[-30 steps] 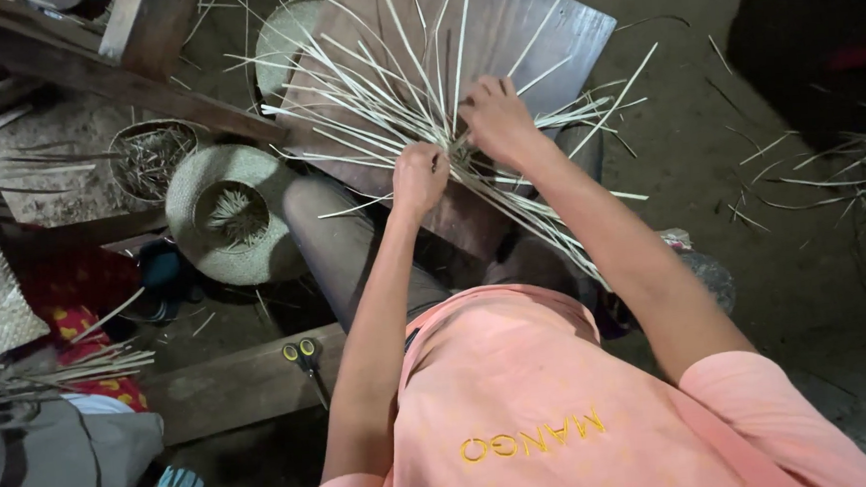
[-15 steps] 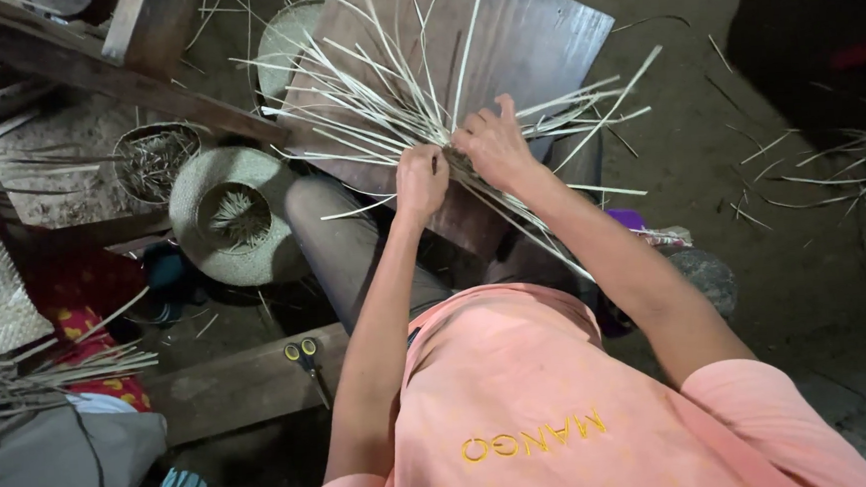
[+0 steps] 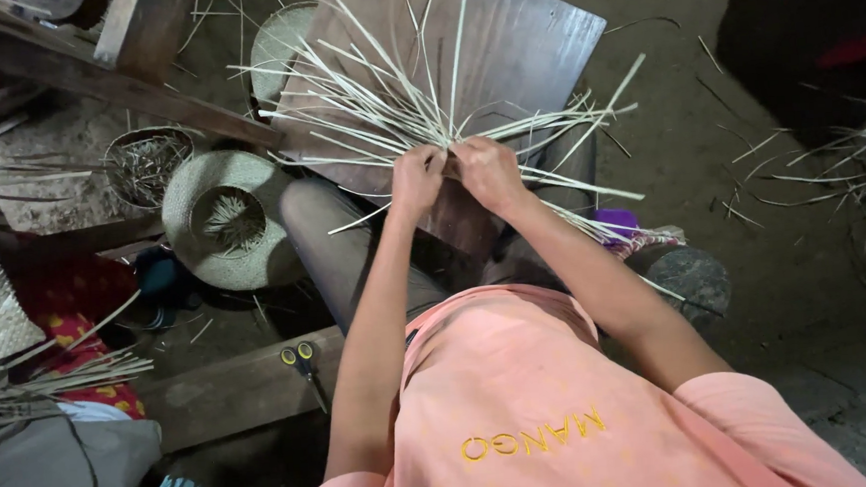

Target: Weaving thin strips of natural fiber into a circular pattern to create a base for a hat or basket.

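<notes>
Strips: pale, flat, thin bamboo-like weaving strips (image 3: 415, 104) fan outward from a crossing point that lies between the two hands, on a dark brown wooden board (image 3: 531, 37) resting across the knees.
Left grip: left hand (image 3: 415, 177) is pinched narrow on the strips at the crossing, fingers curled down over them.
Right grip: right hand (image 3: 489, 170) is closed on the same bundle, touching the left hand; knuckles up, thumb hidden.
Step in hand, judged: starting or tightening the woven centre. It would go best with the crossing kept pressed flat to the board, one hand pinning while the other lifts a single strip, and the fan kept evenly spread.
Risk, judged: loosening both grips together would let the centre spring apart.
Edges: the board's far edge lies well beyond the grips; strip tips overhang it on the far left and right.
Room, left of the grips: round woven straw hat (image 3: 231, 221) and a small round basket of scraps (image 3: 148, 163), near but apart.
Room, below left: yellow-handled scissors (image 3: 300, 357) on a wooden plank (image 3: 222, 392).
Room, right: bare earth floor (image 3: 754, 254) with stray strips.
</notes>
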